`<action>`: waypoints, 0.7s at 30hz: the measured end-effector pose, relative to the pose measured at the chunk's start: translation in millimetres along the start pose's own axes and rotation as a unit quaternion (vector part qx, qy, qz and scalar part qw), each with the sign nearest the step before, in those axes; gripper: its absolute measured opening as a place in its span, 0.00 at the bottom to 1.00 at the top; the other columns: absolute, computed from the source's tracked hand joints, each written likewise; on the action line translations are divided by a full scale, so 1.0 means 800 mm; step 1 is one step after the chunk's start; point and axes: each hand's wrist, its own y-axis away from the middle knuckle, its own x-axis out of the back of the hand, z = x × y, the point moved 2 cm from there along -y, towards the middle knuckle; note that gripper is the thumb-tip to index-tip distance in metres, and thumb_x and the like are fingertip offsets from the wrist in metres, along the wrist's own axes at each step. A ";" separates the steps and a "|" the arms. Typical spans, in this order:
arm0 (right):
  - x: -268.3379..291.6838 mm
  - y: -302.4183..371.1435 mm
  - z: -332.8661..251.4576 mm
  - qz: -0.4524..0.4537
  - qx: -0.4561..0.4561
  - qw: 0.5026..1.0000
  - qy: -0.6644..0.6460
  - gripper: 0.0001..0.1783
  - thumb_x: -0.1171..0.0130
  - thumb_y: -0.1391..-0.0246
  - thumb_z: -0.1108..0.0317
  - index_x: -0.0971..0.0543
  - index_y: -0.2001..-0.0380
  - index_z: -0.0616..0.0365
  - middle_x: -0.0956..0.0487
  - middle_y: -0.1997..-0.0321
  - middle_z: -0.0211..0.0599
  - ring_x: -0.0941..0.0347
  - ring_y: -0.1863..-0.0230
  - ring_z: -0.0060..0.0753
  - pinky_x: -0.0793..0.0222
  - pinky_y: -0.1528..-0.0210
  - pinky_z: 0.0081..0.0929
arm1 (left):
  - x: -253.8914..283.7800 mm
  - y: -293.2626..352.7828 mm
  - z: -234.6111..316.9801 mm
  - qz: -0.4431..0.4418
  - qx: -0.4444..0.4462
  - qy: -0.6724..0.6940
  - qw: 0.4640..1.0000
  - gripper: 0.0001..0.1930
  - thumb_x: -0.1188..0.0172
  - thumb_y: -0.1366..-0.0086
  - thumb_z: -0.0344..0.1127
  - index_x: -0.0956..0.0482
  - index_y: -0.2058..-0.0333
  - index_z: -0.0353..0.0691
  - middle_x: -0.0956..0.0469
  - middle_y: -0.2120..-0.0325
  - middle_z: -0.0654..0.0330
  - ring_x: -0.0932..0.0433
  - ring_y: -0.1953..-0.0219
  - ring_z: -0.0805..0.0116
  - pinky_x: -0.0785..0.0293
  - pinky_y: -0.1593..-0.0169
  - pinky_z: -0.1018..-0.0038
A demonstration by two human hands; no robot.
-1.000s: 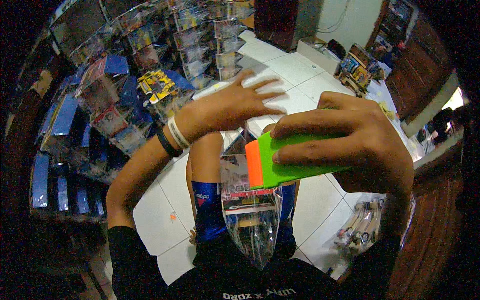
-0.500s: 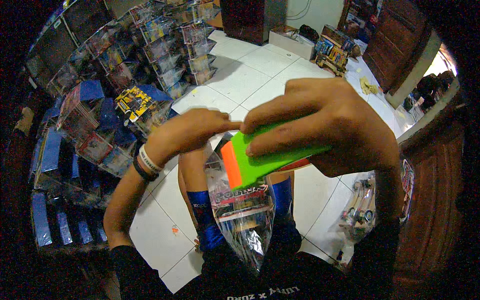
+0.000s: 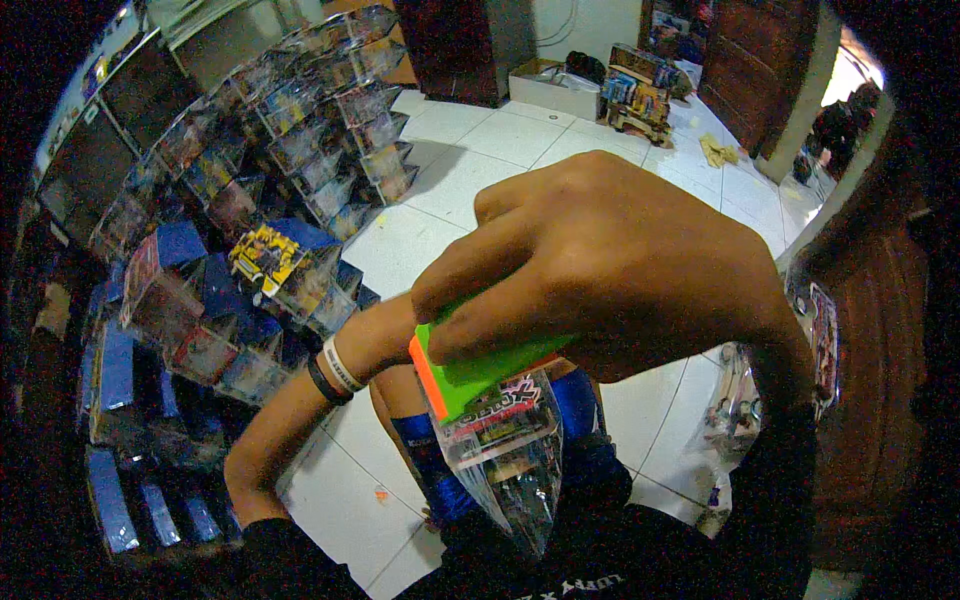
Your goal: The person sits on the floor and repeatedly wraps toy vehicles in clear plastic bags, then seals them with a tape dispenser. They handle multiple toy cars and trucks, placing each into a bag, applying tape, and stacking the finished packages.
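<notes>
My right hand (image 3: 590, 265) is closed around a flat bright-green block with an orange edge (image 3: 480, 378). It holds the block low over a package in clear plastic (image 3: 510, 440), which stands out between my knees with its printed card showing and its wrap tapering toward me. I cannot make out whether the block touches the package. My left hand (image 3: 388, 330) reaches in behind my right hand, and its fingers are hidden there. A white band and a black band circle the left wrist.
Stacks of plastic-wrapped boxes (image 3: 330, 130) stand at left, with a yellow toy truck (image 3: 265, 258) on top of some. A bag with toy vehicles (image 3: 735, 400) lies at right. Farther off are a white box (image 3: 555, 92), a wooden model vehicle (image 3: 640, 95), a yellow cloth (image 3: 718, 152) and wooden doors.
My right hand has moved left and nearer with the green block, which sits lower over the package. My left hand has slipped behind it. The view has shifted slightly.
</notes>
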 end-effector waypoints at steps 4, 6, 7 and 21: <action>-0.011 0.016 0.013 0.014 -0.012 1.000 -0.006 0.24 0.26 0.62 0.69 0.14 0.56 0.40 0.15 0.50 0.23 0.20 0.63 0.39 0.23 0.64 0.35 | -0.007 0.031 -0.015 -0.021 0.030 0.111 0.993 0.20 0.36 0.39 0.42 0.19 0.48 0.47 0.24 0.43 0.55 0.31 0.38 0.48 0.39 0.35 0.59; -0.027 0.034 0.023 0.030 -0.022 0.999 -0.038 0.24 0.26 0.61 0.70 0.13 0.56 0.39 0.15 0.50 0.24 0.19 0.61 0.39 0.23 0.63 0.35 | -0.006 0.038 -0.015 -0.045 0.053 0.171 0.983 0.21 0.35 0.38 0.44 0.18 0.46 0.47 0.25 0.40 0.54 0.32 0.36 0.47 0.41 0.32 0.58; -0.037 0.045 0.029 0.040 -0.026 0.997 -0.067 0.25 0.27 0.61 0.71 0.13 0.55 0.38 0.15 0.49 0.25 0.19 0.61 0.40 0.23 0.62 0.35 | -0.005 0.042 -0.015 -0.081 0.090 0.237 0.964 0.19 0.35 0.38 0.46 0.16 0.49 0.49 0.27 0.38 0.54 0.35 0.34 0.45 0.44 0.31 0.55; -0.104 0.204 0.087 0.042 -0.097 0.984 -0.144 0.30 0.34 0.66 0.80 0.12 0.55 0.41 0.16 0.44 0.32 0.23 0.64 0.39 0.30 0.64 0.34 | 0.000 0.018 -0.013 -0.207 -0.014 0.165 0.964 0.10 0.39 0.34 0.45 0.08 0.63 0.57 0.35 0.30 0.57 0.39 0.28 0.55 0.50 0.30 0.53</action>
